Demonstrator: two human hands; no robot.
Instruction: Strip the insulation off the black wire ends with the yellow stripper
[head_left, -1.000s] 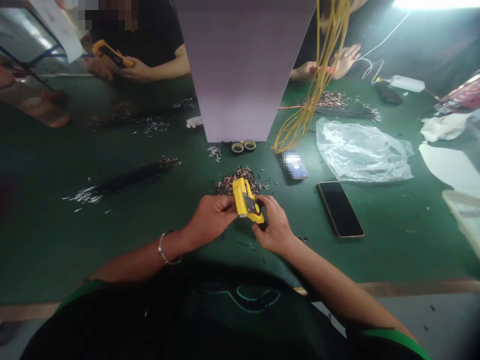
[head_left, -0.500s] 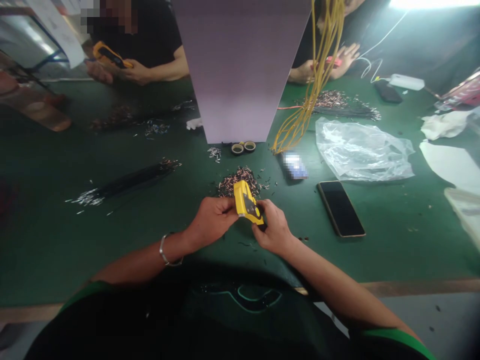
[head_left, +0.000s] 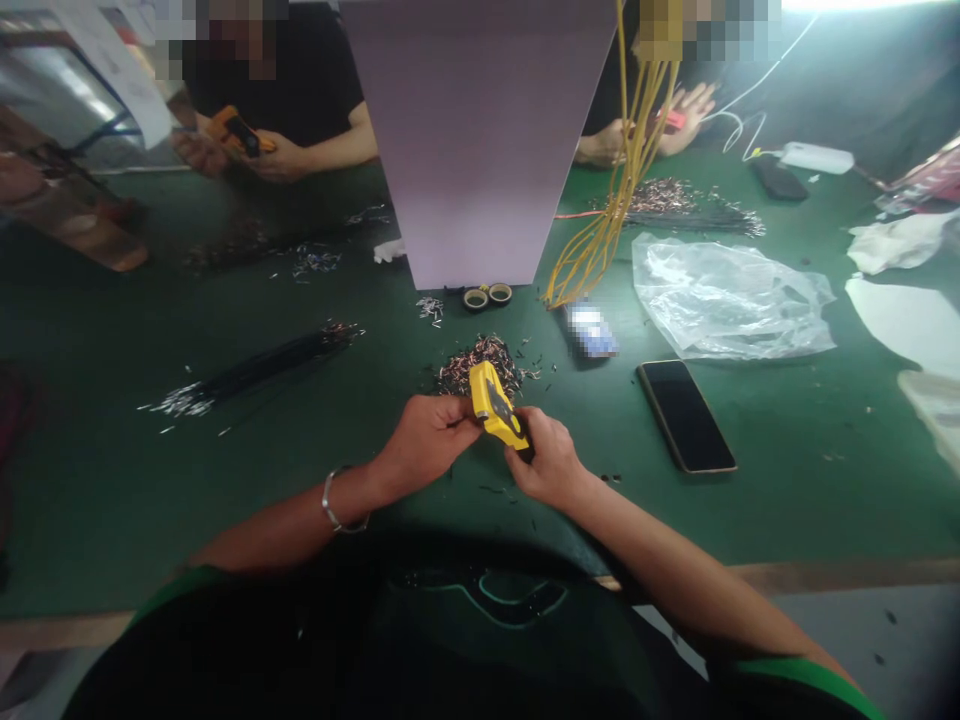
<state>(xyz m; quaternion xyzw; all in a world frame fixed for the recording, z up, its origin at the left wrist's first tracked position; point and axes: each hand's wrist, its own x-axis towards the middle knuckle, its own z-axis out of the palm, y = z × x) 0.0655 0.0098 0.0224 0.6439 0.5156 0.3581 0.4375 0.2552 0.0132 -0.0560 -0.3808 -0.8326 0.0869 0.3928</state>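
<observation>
Yellow and dark, the tool (head_left: 487, 394) is slanting in my grasping right hand (head_left: 553, 462), near the scraps (head_left: 480, 357). Table (head_left: 622, 435) is stretching between that hand and the phone (head_left: 686, 415), down to its edge. My left hand (head_left: 427, 440) is curling beside the tool, fingertips hiding; its grip I cannot tell.

One cam here, up on the person's head, facing fwd & down, so the view runs out over the wearer's dark shirt (head_left: 480, 670) at btm. Hands (head_left: 427, 440) sit just below ctr, pretty near; counter's (head_left: 787, 520) front edge is low, far side w/ co-workers (head_left: 315, 75) farther off, cropped up top.
</observation>
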